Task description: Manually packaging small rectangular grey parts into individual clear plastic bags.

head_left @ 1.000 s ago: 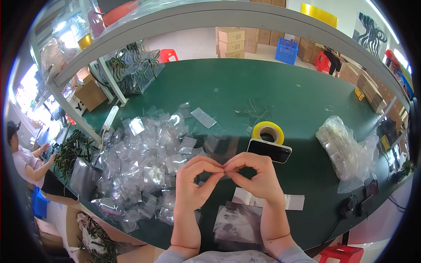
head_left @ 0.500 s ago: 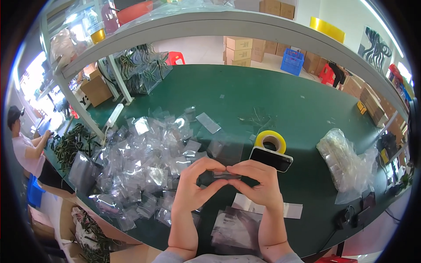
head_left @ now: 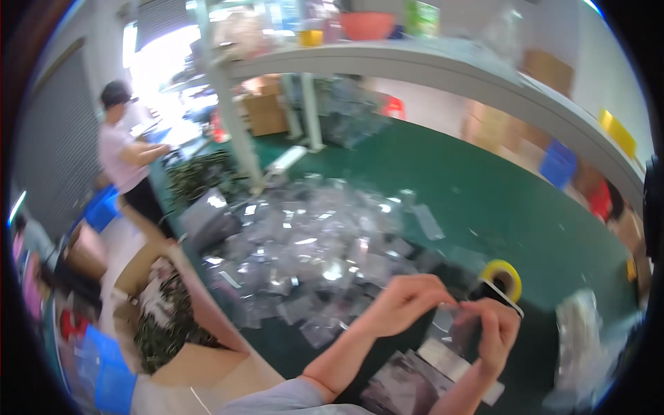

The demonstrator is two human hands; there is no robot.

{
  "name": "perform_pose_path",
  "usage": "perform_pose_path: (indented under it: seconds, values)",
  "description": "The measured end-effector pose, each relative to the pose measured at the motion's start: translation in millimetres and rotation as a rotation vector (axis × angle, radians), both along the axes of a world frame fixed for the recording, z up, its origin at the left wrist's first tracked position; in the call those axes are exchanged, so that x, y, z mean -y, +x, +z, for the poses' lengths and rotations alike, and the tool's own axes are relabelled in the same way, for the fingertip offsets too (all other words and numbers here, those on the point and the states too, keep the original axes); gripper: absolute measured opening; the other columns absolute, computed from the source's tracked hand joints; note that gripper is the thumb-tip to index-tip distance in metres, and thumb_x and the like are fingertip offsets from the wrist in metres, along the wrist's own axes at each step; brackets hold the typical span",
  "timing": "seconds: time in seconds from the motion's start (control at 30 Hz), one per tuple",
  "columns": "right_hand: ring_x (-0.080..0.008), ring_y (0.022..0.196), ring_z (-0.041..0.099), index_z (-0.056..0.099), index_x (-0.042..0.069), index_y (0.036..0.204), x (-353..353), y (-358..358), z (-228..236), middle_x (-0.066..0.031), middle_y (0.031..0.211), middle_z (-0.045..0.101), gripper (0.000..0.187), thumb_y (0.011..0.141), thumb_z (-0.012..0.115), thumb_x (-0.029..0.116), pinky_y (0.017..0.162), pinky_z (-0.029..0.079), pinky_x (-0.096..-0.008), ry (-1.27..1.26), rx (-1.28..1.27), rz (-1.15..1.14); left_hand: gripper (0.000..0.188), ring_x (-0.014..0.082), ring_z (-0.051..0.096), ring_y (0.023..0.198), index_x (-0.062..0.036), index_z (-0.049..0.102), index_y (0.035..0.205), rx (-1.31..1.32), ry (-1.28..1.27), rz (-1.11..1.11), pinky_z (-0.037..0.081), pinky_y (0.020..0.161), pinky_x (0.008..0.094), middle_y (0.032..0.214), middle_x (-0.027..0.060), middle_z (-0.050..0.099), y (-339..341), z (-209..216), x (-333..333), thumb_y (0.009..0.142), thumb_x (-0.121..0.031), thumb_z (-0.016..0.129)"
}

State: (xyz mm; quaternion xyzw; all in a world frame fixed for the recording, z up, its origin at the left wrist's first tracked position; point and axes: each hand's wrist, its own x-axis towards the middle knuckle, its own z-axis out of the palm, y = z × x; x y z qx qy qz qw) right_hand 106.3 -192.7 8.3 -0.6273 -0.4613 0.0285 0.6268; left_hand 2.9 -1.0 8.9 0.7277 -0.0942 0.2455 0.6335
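My left hand (head_left: 407,304) is closed in a pinch, its fingertips meeting those of my right hand (head_left: 495,333). Both pinch the upper edge of a clear plastic bag (head_left: 453,326), which hangs below the fingers and is blurred. Under my hands lies a stack of clear flat bags (head_left: 398,384) with a pale strip of card (head_left: 443,356) beside it. A big loose heap of small clear plastic bags (head_left: 304,242) spreads to the left of my hands. Just beyond my right hand are a smartphone (head_left: 499,299) and a roll of yellow tape (head_left: 510,277).
The green table (head_left: 443,166) runs under a grey overhead shelf (head_left: 387,59). A larger crumpled plastic bag (head_left: 577,332) lies at the right. On the floor at left stands a carton (head_left: 166,325) of dark green cords. Another person (head_left: 128,152) stands working at the far left.
The view has swung left, shifting the table contents rightward in the picture. Both hands stay together, and the clear bag now hangs visibly below the fingertips.
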Motion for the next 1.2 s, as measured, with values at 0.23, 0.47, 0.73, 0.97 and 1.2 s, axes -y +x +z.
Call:
perform_pose_path:
  seconds: [0.23, 0.47, 0.73, 0.97, 1.2]
  values:
    - [-0.0156, 0.071, 0.068, 0.073, -0.003, 0.098, -19, -7, -4, -0.0104, 0.081, 0.072, 0.028, 0.07, 0.072, -0.01, 0.071, 0.049, -0.0237, 0.049, -0.167, 0.098, 0.023, 0.0194, 0.064, 0.081, -0.0048, 0.073, 0.102, 0.05, 0.076, 0.096, 0.05, 0.075, 0.0312, 0.087, 0.0057, 0.068, -14, 7, -1, 0.079, 0.0, 0.073]
    - [-0.0152, 0.073, 0.07, 0.071, -0.003, 0.105, -28, -14, -2, -0.0092, 0.079, 0.073, 0.039, 0.066, 0.076, -0.009, 0.074, 0.051, -0.0247, 0.036, -0.032, -0.077, 0.04, 0.0178, 0.062, 0.077, -0.0086, 0.07, 0.115, 0.051, 0.05, 0.139, 0.05, 0.074, 0.0304, 0.082, 0.0043, 0.065, -8, 4, 0, 0.077, 0.004, 0.07]
    - [-0.0176, 0.069, 0.068, 0.072, 0.001, 0.107, -32, -13, -3, -0.0098, 0.076, 0.071, 0.041, 0.067, 0.076, -0.008, 0.069, 0.05, -0.0258, 0.001, 0.204, -0.15, 0.045, 0.0182, 0.06, 0.075, -0.0112, 0.068, 0.121, 0.035, 0.185, 0.21, 0.049, 0.071, 0.0306, 0.081, 0.0032, 0.061, -8, 2, 0, 0.078, 0.002, 0.071]
    - [-0.0193, 0.071, 0.067, 0.072, 0.001, 0.106, -32, -19, 0, -0.0107, 0.079, 0.069, 0.036, 0.071, 0.073, -0.008, 0.067, 0.05, -0.0279, -0.042, 0.212, -0.201, 0.045, 0.0193, 0.058, 0.074, -0.012, 0.068, 0.122, 0.015, 0.256, 0.274, 0.047, 0.068, 0.0312, 0.079, 0.0039, 0.058, -9, 0, 3, 0.078, -0.002, 0.074]
    - [-0.0205, 0.072, 0.067, 0.074, 0.001, 0.098, -45, -23, 10, -0.0095, 0.082, 0.07, 0.026, 0.073, 0.078, -0.001, 0.065, 0.052, -0.0294, -0.002, 0.338, -0.303, 0.042, 0.0202, 0.068, 0.074, -0.0095, 0.073, 0.111, 0.052, 0.38, 0.49, 0.051, 0.067, 0.0306, 0.085, 0.0088, 0.07, -12, 12, 2, 0.07, -0.003, 0.079]
